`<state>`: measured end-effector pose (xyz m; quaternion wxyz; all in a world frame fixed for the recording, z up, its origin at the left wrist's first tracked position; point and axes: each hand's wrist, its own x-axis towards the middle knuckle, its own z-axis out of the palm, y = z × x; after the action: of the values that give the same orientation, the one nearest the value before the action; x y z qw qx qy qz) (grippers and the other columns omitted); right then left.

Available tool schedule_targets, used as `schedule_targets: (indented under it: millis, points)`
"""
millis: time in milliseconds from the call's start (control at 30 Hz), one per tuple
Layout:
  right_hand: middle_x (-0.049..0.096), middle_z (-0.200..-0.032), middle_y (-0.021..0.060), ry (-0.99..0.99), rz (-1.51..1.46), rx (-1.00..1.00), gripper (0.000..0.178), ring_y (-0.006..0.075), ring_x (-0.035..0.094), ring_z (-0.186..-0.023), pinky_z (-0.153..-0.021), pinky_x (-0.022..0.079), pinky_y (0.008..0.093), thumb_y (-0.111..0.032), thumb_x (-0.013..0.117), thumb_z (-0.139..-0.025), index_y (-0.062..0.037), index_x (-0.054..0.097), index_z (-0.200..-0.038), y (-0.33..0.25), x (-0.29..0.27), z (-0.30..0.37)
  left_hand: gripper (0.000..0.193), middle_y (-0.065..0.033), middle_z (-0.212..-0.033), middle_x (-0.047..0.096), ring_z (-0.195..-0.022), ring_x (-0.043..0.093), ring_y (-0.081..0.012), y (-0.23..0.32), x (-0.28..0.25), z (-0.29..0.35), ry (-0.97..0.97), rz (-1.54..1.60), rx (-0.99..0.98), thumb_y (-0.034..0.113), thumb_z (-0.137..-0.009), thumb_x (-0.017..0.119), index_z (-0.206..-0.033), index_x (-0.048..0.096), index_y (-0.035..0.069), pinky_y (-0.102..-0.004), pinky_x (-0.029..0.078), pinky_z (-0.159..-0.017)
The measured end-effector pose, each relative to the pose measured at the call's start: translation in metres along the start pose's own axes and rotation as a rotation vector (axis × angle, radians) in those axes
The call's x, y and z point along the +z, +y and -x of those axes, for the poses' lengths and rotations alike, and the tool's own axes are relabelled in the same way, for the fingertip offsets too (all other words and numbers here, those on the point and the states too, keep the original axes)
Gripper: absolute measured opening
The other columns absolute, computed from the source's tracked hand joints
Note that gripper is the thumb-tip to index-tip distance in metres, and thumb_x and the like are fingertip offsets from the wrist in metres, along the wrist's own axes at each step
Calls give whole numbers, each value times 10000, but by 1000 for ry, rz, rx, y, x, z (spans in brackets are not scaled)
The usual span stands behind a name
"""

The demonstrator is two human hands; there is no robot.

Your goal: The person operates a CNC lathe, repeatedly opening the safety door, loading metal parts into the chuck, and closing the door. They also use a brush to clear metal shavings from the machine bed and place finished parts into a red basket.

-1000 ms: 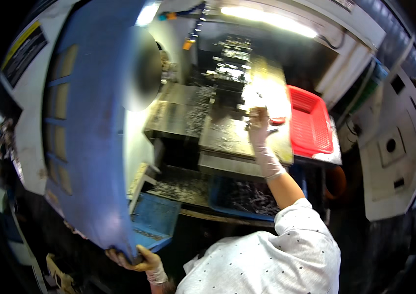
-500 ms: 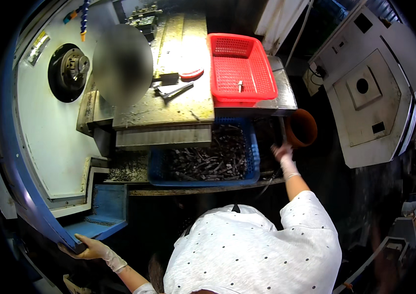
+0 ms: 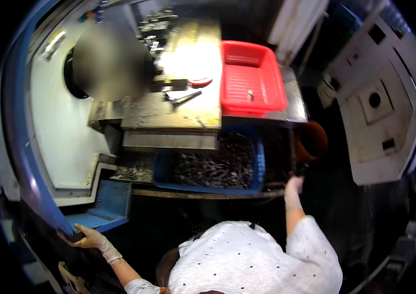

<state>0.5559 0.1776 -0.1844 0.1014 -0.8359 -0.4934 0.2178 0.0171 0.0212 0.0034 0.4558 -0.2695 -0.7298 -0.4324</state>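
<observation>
The left hand (image 3: 89, 239), in a thin pale glove, lies against the lower corner of the blue door (image 3: 18, 161) of the machine, fingers spread along its edge — pressed flat rather than wrapped round it, as far as one can see. The right hand (image 3: 294, 185), gloved too, reaches up at the right end of the blue bin (image 3: 257, 161) full of dark metal parts, just below an orange-brown round thing (image 3: 314, 140); something small and dark shows at its fingertips, but whether the fingers close on it cannot be told. Above the bin sits a metal tray (image 3: 178, 115) with a few tools, and beside it, to the right, a red basket (image 3: 250, 78) holding one small piece.
</observation>
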Motion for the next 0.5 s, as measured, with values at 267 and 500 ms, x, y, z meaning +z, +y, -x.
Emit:
schedule_targets:
  millis: [267, 500]
  points:
    - [494, -683, 37, -506, -1168, -375, 162, 104, 461, -634, -608, 362, 209, -76, 467, -645, 6, 474, -785, -222, -68, 119, 510, -179, -1168, 242, -1070, 275, -270, 5, -1, 4, -79, 165, 13, 52, -711, 475, -1122, 189, -47, -362, 211, -886]
    - [490, -590, 108, -1059, -1672, -317, 150, 191, 482, -508, -471, 402, 277, -104, 376, -643, 22, 457, -638, -516, 47, 145, 469, -196, -1133, 275, -1062, 266, -316, 6, 11, 6, -135, 267, 139, -8, -670, 487, -1076, 254, -12, -411, 188, -884]
